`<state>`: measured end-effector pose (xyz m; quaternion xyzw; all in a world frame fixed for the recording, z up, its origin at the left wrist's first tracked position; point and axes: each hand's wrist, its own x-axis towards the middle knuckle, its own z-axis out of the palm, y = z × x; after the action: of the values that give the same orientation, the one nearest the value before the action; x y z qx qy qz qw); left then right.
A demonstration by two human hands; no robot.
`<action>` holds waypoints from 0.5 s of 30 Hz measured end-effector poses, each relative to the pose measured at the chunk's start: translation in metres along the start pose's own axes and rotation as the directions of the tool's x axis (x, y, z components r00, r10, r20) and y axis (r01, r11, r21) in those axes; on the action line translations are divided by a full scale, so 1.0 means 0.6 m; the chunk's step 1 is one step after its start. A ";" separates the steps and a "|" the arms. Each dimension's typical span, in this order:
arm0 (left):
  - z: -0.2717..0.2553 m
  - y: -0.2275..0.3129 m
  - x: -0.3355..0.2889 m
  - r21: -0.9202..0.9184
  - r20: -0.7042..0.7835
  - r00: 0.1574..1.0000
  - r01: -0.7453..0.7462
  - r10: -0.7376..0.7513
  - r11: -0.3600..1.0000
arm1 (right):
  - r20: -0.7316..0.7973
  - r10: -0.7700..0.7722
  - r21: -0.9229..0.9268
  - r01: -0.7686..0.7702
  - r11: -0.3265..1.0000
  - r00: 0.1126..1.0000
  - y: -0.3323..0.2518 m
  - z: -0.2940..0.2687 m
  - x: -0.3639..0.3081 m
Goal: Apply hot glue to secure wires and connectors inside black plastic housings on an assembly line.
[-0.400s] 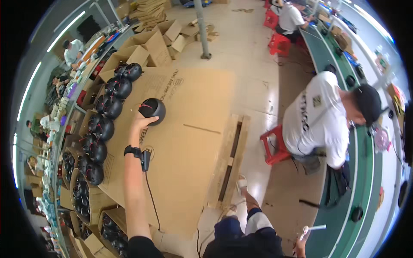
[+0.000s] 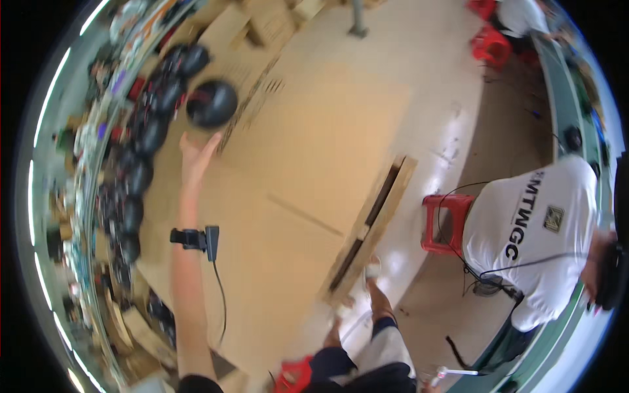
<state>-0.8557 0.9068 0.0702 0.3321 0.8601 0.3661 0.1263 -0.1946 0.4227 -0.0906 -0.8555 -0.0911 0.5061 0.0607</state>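
Note:
My left hand (image 2: 196,154) reaches far forward with its fingers spread, just under a black round dome-shaped object (image 2: 211,103). The fingertips are at the dome's lower edge; whether they touch it I cannot tell through the blur. A black strap with a small device and a cable (image 2: 195,238) sits on that wrist. The dome lies at the end of a row of similar black domes (image 2: 141,141) along the left. My right hand (image 2: 432,381) barely shows at the lower edge, next to a thin white stick (image 2: 458,373).
A large cardboard sheet (image 2: 314,164) covers a wooden pallet (image 2: 373,223) on the pale floor. To the right a person in a white shirt (image 2: 531,229) sits by a red stool (image 2: 445,223) at a green bench. Cardboard boxes (image 2: 262,19) are stacked at the back.
The view has swung and blurred. My left hand was closed around the black dome; now the fingers are spread below it, and the dome lies nearer the row.

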 end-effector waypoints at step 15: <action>-0.141 0.195 -0.597 -0.405 0.800 0.571 0.289 0.183 0.868 | 0.125 0.087 -0.317 -0.044 0.947 0.988 -0.093 -0.398 0.074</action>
<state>-0.5710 0.6829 0.2038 0.3919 0.5884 0.3729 0.6009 0.0304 0.4839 -0.0028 -0.8201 -0.1456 0.5445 -0.0992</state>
